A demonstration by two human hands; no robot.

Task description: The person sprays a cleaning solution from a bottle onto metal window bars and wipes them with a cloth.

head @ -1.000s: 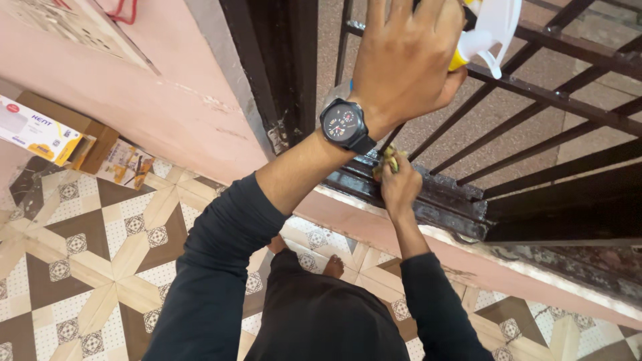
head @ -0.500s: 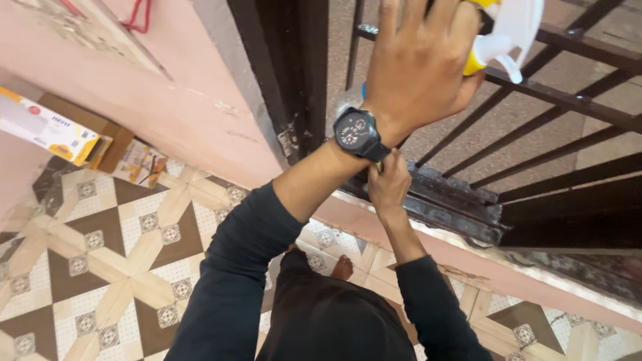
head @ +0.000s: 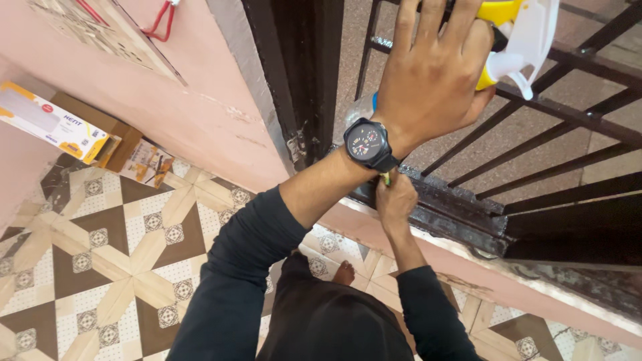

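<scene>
The left hand [head: 431,80] is raised against the dark metal grille [head: 555,120], its fingers [head: 408,27] wrapped around the neck of a spray bottle [head: 515,40] with a yellow collar and white trigger head; the nozzle points off to the right of the hand, over the bars. Below the grille's bars, the right hand [head: 396,200] is pressed to the grille's lower frame rail [head: 461,214], fingers closed on a small yellow-green cloth [head: 386,178], of which only a sliver shows above the knuckles.

As for progress, the wiping seems to be somewhere in the middle: the rail looks glossy just right of the right hand, but it is hard to tell wet from worn paint. Further right along the rail, and on the stone ledge [head: 588,281] under it, grime and chipped patches remain, so I judge much of the frame is not yet done. The bars above show no clear sign either way.

Left of the grille stands a dark door frame [head: 294,80], then a pink wall [head: 154,113]. At the wall's foot, on the patterned tile floor [head: 100,267], lie cardboard boxes [head: 73,127]. The person's own left forearm, with a black wristwatch [head: 368,142], crosses over the right hand and hides part of the rail there.
</scene>
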